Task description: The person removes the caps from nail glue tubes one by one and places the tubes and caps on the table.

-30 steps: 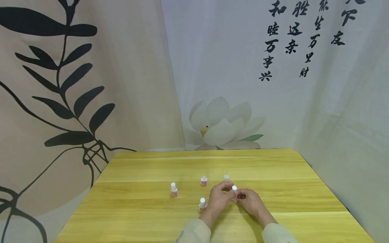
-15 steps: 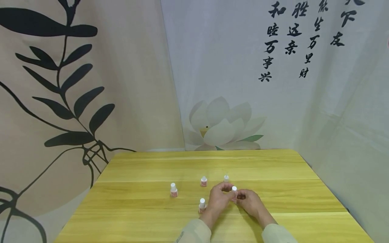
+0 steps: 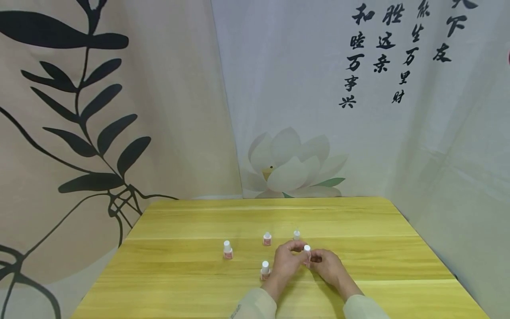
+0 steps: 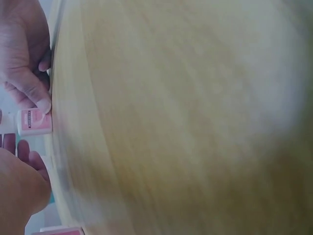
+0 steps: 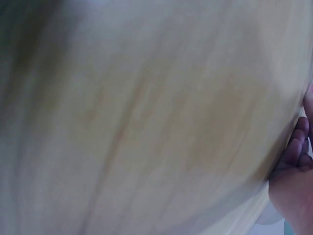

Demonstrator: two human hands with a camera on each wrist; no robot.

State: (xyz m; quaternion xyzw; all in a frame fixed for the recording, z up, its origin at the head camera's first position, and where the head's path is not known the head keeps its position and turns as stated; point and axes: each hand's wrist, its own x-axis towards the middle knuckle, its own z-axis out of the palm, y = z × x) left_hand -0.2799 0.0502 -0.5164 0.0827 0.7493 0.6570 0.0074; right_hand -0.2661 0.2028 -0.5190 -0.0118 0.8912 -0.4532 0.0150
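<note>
A small white bottle (image 3: pixel 307 253) with a white cap and pink label stands upright between both hands. My left hand (image 3: pixel 287 262) pinches it near the cap between thumb and fingers. From the other side, my right hand (image 3: pixel 328 266) pinches its lower part. In the left wrist view the label of the held bottle (image 4: pixel 35 122) shows, with the right thumb by its base and the left fingers at its cap. Whether its base touches the table cannot be told. The right wrist view catches the right hand (image 5: pixel 293 183) at its edge, with the bottle hardly visible.
Similar bottles stand on the wooden table (image 3: pixel 179 283): one at the left (image 3: pixel 228 250), one farther back (image 3: pixel 267 239), one partly behind the left hand (image 3: pixel 296 235), and one beside the left wrist (image 3: pixel 265 270). A printed cloth (image 3: pixel 191 110) hangs behind the table.
</note>
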